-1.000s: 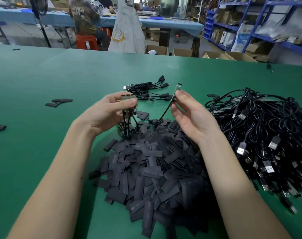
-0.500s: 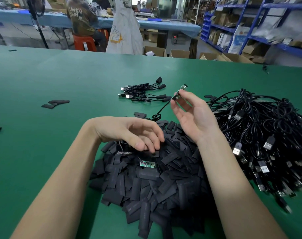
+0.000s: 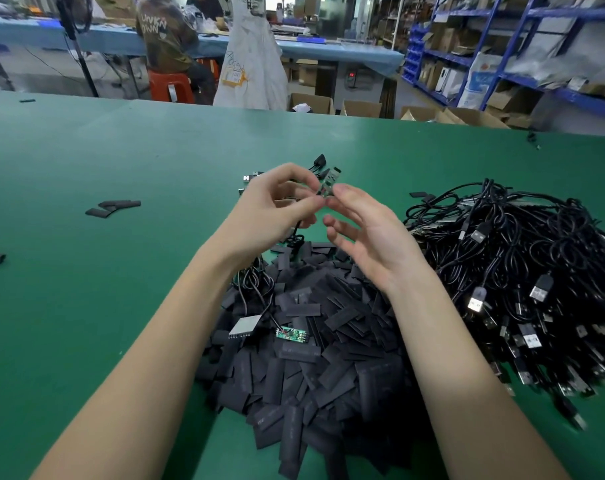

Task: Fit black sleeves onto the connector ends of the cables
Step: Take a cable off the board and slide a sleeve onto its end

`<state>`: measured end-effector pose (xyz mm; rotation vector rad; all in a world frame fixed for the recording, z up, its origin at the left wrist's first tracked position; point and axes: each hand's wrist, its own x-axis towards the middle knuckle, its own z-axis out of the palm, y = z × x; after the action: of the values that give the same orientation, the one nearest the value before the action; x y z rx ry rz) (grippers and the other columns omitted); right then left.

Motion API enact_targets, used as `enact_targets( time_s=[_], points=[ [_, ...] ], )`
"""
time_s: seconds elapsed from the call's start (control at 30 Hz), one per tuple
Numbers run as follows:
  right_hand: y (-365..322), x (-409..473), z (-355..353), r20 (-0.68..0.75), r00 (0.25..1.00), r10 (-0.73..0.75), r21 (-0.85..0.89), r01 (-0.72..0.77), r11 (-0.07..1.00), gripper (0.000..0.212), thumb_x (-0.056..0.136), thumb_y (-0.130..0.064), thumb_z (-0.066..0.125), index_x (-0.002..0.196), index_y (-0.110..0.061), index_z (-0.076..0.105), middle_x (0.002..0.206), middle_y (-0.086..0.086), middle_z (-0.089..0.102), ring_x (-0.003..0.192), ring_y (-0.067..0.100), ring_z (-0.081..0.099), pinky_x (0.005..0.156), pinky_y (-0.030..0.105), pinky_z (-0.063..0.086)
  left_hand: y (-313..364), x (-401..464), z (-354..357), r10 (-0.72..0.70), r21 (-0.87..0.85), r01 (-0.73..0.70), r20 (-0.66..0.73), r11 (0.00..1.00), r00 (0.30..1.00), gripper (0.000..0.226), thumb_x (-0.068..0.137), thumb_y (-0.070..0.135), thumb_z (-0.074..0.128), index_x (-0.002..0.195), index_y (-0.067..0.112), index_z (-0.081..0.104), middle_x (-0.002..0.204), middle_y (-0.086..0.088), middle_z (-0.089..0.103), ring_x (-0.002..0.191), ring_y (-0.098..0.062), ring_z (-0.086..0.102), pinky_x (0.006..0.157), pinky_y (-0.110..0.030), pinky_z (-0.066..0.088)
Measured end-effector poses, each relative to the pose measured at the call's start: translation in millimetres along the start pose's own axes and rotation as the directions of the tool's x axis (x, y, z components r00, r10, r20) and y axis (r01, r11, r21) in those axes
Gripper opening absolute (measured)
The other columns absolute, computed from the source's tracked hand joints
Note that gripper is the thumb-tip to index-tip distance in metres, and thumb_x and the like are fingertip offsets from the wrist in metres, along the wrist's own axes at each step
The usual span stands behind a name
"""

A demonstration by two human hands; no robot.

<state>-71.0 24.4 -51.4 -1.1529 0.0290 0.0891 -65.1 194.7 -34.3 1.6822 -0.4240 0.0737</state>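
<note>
My right hand [image 3: 363, 233] pinches a bare connector board [image 3: 332, 180] that stands up between my hands; its black cable [image 3: 296, 237] hangs down to the table. My left hand [image 3: 277, 209] is raised against it, thumb and curled fingers pinching a small dark piece, apparently a black sleeve [image 3: 320, 192], at the board's base. Below lies a big pile of black sleeves [image 3: 311, 375]. On the pile rest cables with a green board [image 3: 290, 333] and a silvery board [image 3: 244, 325].
A large heap of black USB cables [image 3: 536, 271] fills the right side. A few sleeved cables [image 3: 320, 161] lie behind my hands. Loose sleeves [image 3: 114, 206] lie at the left on the green table [image 3: 86, 306]. People sit at a far blue table.
My left hand dropped its cables onto the sleeve pile, reached into the pile, then rose to meet the right hand. The right hand kept its connector almost in place.
</note>
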Motion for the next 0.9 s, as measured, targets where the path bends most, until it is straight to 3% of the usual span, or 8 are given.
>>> enact_targets(
  time_s=[0.07, 0.13, 0.23, 0.3, 0.43, 0.57, 0.7, 0.9],
  points=[
    [2.5, 3.3, -7.4, -0.037, 0.999, -0.032, -0.144, 0.026, 0.989, 0.015, 0.093, -0.027, 0.072, 0.106, -0.019, 0.072, 0.093, -0.004, 0.077, 0.078, 0.012, 0.069, 0.067, 0.023, 0.056, 0.9, 2.6, -7.1, 0.044, 0.044, -0.041, -0.081, 0.998, 0.996, 0.011, 0.092, 0.006, 0.071, 0.1, 0.013, 0.066, 0.08, 0.001, 0.067, 0.065, -0.015, 0.06, 0.07, -0.027, 0.053],
    [7.2, 7.8, -16.9, -0.078, 0.99, -0.12, -0.438, 0.074, 0.896, 0.005, 0.095, -0.026, 0.07, 0.099, -0.024, 0.073, 0.088, -0.008, 0.077, 0.079, 0.009, 0.068, 0.066, 0.021, 0.054, -0.1, 5.9, -16.0, 0.133, 0.197, -0.103, -0.147, 0.975, 0.98, 0.01, 0.092, 0.011, 0.071, 0.097, 0.019, 0.067, 0.082, 0.004, 0.068, 0.064, -0.014, 0.057, 0.068, -0.025, 0.049],
    [14.5, 18.1, -27.4, -0.005, 0.965, -0.262, -0.857, 0.131, 0.498, 0.009, 0.09, -0.025, 0.071, 0.084, -0.031, 0.073, 0.078, -0.019, 0.071, 0.071, -0.008, 0.062, 0.072, 0.018, 0.048, -5.9, 9.8, -23.1, 0.234, 0.461, -0.126, -0.184, 0.878, 0.955, 0.009, 0.092, 0.017, 0.07, 0.097, 0.024, 0.068, 0.088, 0.007, 0.07, 0.066, -0.007, 0.058, 0.065, -0.015, 0.047],
    [13.7, 25.7, -27.6, 0.055, 0.974, -0.221, -0.946, 0.122, 0.301, 0.012, 0.089, -0.022, 0.07, 0.086, -0.034, 0.072, 0.083, -0.021, 0.07, 0.07, -0.008, 0.06, 0.078, 0.021, 0.048, -12.5, 10.7, -22.4, 0.237, 0.535, -0.115, -0.165, 0.837, 0.957, 0.01, 0.091, 0.014, 0.069, 0.098, 0.021, 0.069, 0.086, 0.009, 0.069, 0.064, 0.003, 0.054, 0.064, -0.007, 0.042],
    [5.0, 42.1, -22.9, 0.101, 0.993, -0.061, -0.993, 0.104, 0.052, 0.021, 0.092, -0.023, 0.07, 0.11, -0.032, 0.073, 0.115, -0.012, 0.07, 0.092, 0.01, 0.061, 0.098, 0.031, 0.05, -26.9, 8.2, -14.7, 0.216, 0.607, -0.122, -0.085, 0.785, 0.973, 0.01, 0.091, 0.011, 0.069, 0.098, 0.018, 0.071, 0.084, 0.015, 0.065, 0.065, 0.008, 0.053, 0.063, -0.002, 0.036],
    [6.6, 50.7, -15.9, 0.108, 0.993, 0.036, -0.993, 0.109, -0.033, 0.033, 0.087, -0.035, 0.078, 0.118, -0.028, 0.073, 0.12, -0.006, 0.07, 0.111, 0.016, 0.063, 0.101, 0.033, 0.049, -34.3, 6.7, -9.7, 0.173, 0.583, -0.108, -0.056, 0.805, 0.983, 0.009, 0.091, 0.012, 0.068, 0.098, 0.019, 0.069, 0.083, 0.016, 0.066, 0.055, -0.004, 0.049, 0.058, -0.007, 0.037],
    [11.6, 55.9, -13.1, 0.075, 0.997, 0.033, -0.997, 0.076, -0.022, 0.029, 0.084, -0.033, 0.081, 0.112, -0.023, 0.075, 0.11, -0.001, 0.072, 0.104, 0.02, 0.066, 0.1, 0.037, 0.053, -34.3, 5.5, -8.8, 0.144, 0.524, -0.088, -0.066, 0.847, 0.987, 0.008, 0.094, 0.013, 0.066, 0.1, 0.018, 0.069, 0.088, 0.013, 0.066, 0.055, 0.005, 0.058, 0.059, -0.007, 0.041],
    [10.8, 55.2, -13.4, 0.072, 0.995, 0.063, -0.997, 0.071, 0.016, 0.015, 0.084, -0.029, 0.08, 0.098, -0.027, 0.078, 0.104, -0.001, 0.074, 0.1, 0.019, 0.068, 0.093, 0.032, 0.054, -38.5, 5.2, -3.9, 0.116, 0.495, -0.073, -0.056, 0.866, 0.992, 0.011, 0.092, 0.012, 0.067, 0.1, 0.018, 0.067, 0.094, 0.005, 0.063, 0.058, -0.005, 0.045, 0.062, -0.008, 0.04]
  ],
)
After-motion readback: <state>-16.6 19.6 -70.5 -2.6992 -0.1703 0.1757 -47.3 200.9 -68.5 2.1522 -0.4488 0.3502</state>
